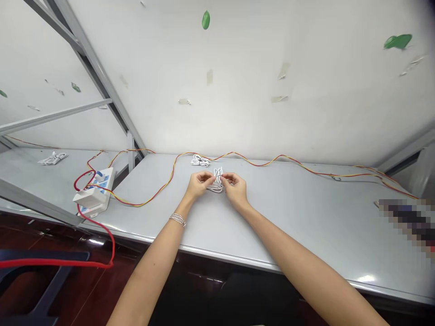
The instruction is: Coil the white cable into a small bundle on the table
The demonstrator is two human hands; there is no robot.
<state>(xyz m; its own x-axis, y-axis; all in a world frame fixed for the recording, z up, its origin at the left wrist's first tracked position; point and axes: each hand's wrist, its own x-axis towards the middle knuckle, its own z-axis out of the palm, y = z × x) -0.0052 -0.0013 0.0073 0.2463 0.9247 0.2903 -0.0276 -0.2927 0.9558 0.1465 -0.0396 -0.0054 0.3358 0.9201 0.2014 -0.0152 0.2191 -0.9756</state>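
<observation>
Between my two hands is a bundled white cable (215,186), with a thin dark tie around its middle. My left hand (200,184), with a silver bracelet at its wrist, pinches at the left side of the tie. From the other side my right hand (235,188) is closed in a pinch on the tie too. Both hands are just above the grey shelf surface (217,226). Slightly behind and to the left lies another coiled white cable (200,160), also tied with a dark band.
A white power strip (105,183) with plugs and a red cord (112,244) sits at left by the metal frame (102,81). Twisted red and yellow wires (265,164) run along the wall. Another white cable (54,158) lies far left; a pixelated object (408,222) is at right.
</observation>
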